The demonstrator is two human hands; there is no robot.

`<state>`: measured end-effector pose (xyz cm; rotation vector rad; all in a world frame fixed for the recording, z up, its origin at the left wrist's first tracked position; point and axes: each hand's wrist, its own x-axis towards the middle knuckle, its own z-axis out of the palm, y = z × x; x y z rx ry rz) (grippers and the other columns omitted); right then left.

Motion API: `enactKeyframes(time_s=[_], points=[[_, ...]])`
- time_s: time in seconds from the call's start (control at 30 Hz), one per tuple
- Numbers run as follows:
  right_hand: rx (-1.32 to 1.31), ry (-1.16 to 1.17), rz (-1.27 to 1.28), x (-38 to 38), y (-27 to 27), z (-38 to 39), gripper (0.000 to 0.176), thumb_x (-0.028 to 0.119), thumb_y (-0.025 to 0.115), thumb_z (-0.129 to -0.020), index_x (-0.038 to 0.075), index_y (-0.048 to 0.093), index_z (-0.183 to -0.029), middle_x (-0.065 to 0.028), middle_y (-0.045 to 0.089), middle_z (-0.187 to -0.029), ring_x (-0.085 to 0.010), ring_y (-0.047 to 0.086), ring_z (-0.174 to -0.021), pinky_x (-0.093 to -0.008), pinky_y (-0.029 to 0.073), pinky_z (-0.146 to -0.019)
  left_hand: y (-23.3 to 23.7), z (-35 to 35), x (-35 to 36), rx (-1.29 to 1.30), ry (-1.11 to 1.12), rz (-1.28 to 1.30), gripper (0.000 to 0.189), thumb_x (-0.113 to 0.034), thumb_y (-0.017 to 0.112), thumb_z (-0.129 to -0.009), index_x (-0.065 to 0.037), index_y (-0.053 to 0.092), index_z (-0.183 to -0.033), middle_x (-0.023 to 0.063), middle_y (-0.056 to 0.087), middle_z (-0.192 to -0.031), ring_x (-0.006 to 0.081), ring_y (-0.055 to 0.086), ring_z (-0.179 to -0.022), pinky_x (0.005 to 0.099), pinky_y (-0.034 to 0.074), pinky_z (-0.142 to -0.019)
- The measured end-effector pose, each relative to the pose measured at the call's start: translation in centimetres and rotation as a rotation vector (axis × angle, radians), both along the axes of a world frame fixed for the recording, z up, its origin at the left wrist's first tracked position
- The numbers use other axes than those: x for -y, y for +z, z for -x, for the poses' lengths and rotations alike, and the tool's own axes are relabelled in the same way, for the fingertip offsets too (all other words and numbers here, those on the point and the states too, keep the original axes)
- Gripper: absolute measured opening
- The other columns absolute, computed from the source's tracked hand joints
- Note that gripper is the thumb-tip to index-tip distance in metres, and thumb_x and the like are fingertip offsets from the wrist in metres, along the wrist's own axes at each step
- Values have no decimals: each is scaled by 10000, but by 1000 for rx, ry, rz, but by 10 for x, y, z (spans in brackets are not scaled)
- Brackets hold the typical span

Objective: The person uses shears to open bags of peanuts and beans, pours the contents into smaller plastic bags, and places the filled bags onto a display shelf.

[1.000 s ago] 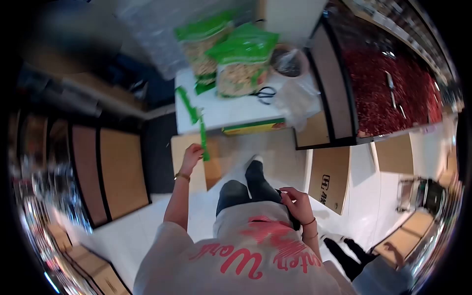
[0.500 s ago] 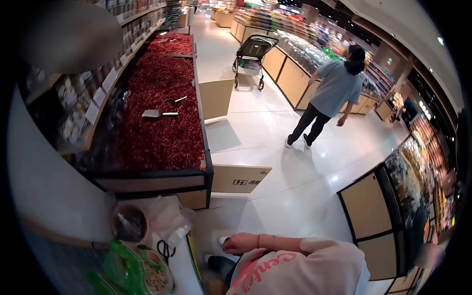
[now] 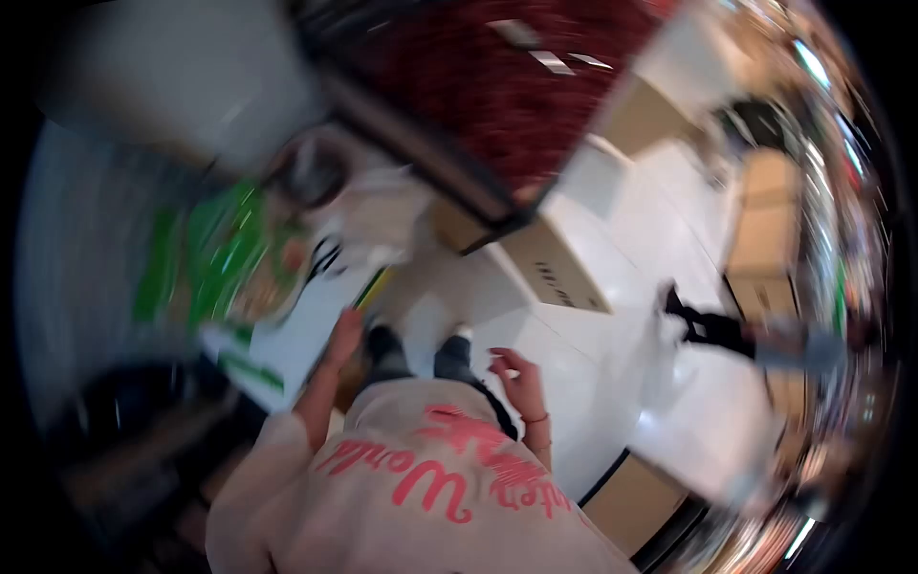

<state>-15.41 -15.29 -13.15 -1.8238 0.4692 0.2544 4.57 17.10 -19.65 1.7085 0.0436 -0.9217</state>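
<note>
My left hand is at the edge of a white tabletop, right by a thin yellow-and-green strip. Motion blurs its fingers, and I cannot tell whether they grip that edge. My right hand hangs in front of my body over the floor, fingers loosely bent and apart, holding nothing; a thin band circles the wrist. On the tabletop lie a green plastic bag with light brown pieces beside it and black-handled scissors. A round container and crumpled clear plastic are behind them.
A large bin of dark red dried goods holds metal scoops. Pale panels, one a printed panel, stand out from its side over the white floor. At the right are a person and low wooden display counters.
My view has swung left and down, tilting the scene. My left hand has come into sight at the table; my right hand now hangs lower with fingers apart.
</note>
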Motion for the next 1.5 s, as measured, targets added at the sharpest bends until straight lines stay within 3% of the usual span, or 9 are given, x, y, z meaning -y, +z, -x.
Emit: enactKeyframes(time_s=[0.13, 0.27, 0.53, 0.77, 0.93, 1.03, 1.23, 1.37, 1.5], points=[[62, 2, 17, 56, 16, -45, 149, 82, 561, -864, -11, 633, -956, -103, 657, -745, -141, 651, -739, -258, 494, -658, -39, 21, 50, 252, 151, 112, 313, 36, 480, -824, -27, 448, -1130, 95, 554, -1049, 192, 557, -1001, 287, 442, -853], [119, 223, 122, 38, 45, -113, 157, 123, 590, -836, 4, 635, -928, -133, 651, -818, -233, 638, -772, -311, 488, -683, 89, 73, 39, 202, 111, -24, 358, 32, 476, -837, -41, 424, -1184, 105, 562, -1068, 193, 569, -982, 290, 456, -826], [104, 600, 427, -54, -14, -329, 525, 198, 677, -726, 61, 504, -1203, -129, 467, -1294, -305, 426, -1197, -366, 388, -961, 19, 145, -34, 10, 302, -239, 340, 1, 467, -874, -40, 411, -1207, 105, 582, -1034, 178, 588, -888, 285, 468, -793], [345, 786, 779, -110, -236, -336, 661, 204, 652, -752, 69, 362, -1330, -127, 311, -1417, -334, 298, -1295, -383, 271, -1063, 28, 108, -91, -46, 373, -289, 294, -59, 472, -901, -36, 421, -1189, 93, 589, -995, 184, 597, -914, 292, 471, -784], [319, 1057, 692, -104, -172, -359, 529, 237, 566, -823, 72, 419, -1303, -112, 375, -1380, -297, 292, -1301, -387, 284, -1058, 32, 55, -104, -99, 332, -255, 279, -134, 473, -929, -25, 429, -1182, 74, 581, -984, 181, 590, -908, 305, 464, -815], [115, 945, 484, -97, -162, -377, 296, 239, 540, -848, 62, 600, -1078, -163, 594, -1101, -304, 574, -991, -387, 471, -845, 19, 37, -93, -9, 403, -209, 283, -112, 519, -879, -29, 453, -1142, 99, 611, -964, 236, 610, -918, 327, 476, -825], [156, 843, 529, -87, -118, -389, 239, 265, 531, -879, 65, 652, -831, -177, 617, -703, -377, 597, -678, -437, 485, -630, 31, 22, -48, -5, 489, -181, 261, -68, 482, -884, -54, 443, -1143, 105, 620, -941, 226, 620, -887, 325, 479, -799], [116, 853, 363, -66, -109, -388, 229, 208, 500, -900, 21, 632, -904, -216, 615, -833, -404, 578, -803, -429, 477, -662, 42, 19, -19, -1, 538, -199, 268, -59, 494, -880, -53, 443, -1143, 105, 618, -955, 220, 618, -890, 319, 478, -790], [18, 675, -48, -59, -32, -394, 225, 156, 500, -917, -34, 615, -877, -117, 675, -791, -189, 659, -716, -295, 505, -652, 31, -6, 13, 132, 606, -81, 298, -56, 513, -885, -35, 428, -1170, 120, 593, -1060, 218, 590, -989, 306, 460, -840]])
